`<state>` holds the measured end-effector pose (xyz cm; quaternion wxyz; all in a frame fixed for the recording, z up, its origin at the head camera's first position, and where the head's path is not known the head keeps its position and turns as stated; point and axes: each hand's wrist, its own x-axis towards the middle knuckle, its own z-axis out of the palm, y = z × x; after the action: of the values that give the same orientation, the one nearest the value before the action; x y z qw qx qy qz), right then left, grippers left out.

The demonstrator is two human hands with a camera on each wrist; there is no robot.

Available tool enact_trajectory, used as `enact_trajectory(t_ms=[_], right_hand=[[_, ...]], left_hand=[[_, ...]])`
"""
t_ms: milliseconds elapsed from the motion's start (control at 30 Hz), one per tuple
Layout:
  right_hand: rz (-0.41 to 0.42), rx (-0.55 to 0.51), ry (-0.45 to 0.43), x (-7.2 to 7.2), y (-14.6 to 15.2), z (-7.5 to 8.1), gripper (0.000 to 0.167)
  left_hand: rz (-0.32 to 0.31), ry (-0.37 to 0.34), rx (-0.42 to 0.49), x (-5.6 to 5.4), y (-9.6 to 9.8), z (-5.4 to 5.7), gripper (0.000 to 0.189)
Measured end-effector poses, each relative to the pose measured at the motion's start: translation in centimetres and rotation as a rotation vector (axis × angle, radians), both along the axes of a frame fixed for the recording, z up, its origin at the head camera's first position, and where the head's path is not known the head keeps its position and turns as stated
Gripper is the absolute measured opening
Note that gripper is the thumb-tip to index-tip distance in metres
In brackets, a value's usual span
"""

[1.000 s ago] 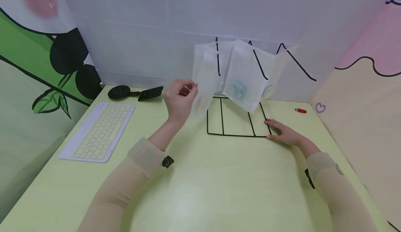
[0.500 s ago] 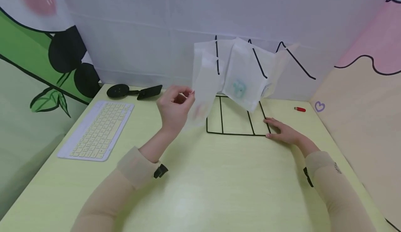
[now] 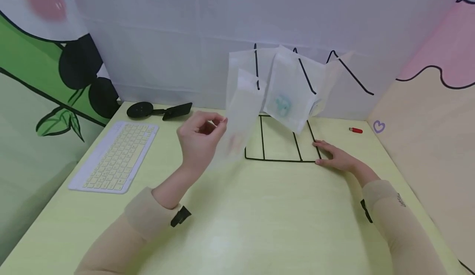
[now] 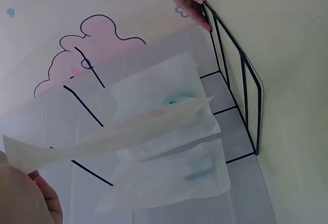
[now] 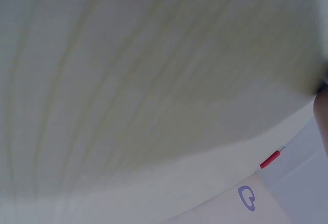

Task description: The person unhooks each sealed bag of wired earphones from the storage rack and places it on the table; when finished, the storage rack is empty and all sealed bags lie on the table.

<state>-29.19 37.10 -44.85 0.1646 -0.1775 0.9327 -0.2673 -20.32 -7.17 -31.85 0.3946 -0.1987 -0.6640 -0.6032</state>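
My left hand (image 3: 200, 139) pinches the edge of a translucent white bag (image 3: 241, 114) with a faint reddish print between thumb and fingertips. In the left wrist view this bag (image 4: 128, 134) appears nearly edge-on. Another white bag (image 3: 289, 89) with a teal print hangs on the middle hook of a black wire rack (image 3: 262, 139). More pale bag material hangs at the left and right hooks. My right hand (image 3: 337, 157) rests on the right end of the rack's base, thumb at the front corner and fingers extended along the side rail. The right wrist view mostly shows tabletop.
A white keyboard (image 3: 115, 155) lies at the left of the table. Behind it is a black object with a round disc (image 3: 140, 110) and a flat plate. Near the back right corner lies a red USB stick (image 3: 355, 130). Printed fabric walls surround the table.
My left hand has moved down, left and toward me, drawing the pinched bag away from the rack's left hook area. The right hand and rack stay in place.
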Motion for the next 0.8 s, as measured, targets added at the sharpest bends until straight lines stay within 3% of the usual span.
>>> enact_trajectory(t_ms=[433,800], right_hand=[[0.007,-0.012,0.009,0.0,0.1,-0.3,0.075],[0.019,-0.027,0.008,0.2,-0.1,0.0,0.074]], left_hand=[[-0.056,-0.060,-0.021,3.1,-1.9,0.6,0.004],[-0.003,-0.139,-0.068,4.1,-4.5,0.2,0.008]])
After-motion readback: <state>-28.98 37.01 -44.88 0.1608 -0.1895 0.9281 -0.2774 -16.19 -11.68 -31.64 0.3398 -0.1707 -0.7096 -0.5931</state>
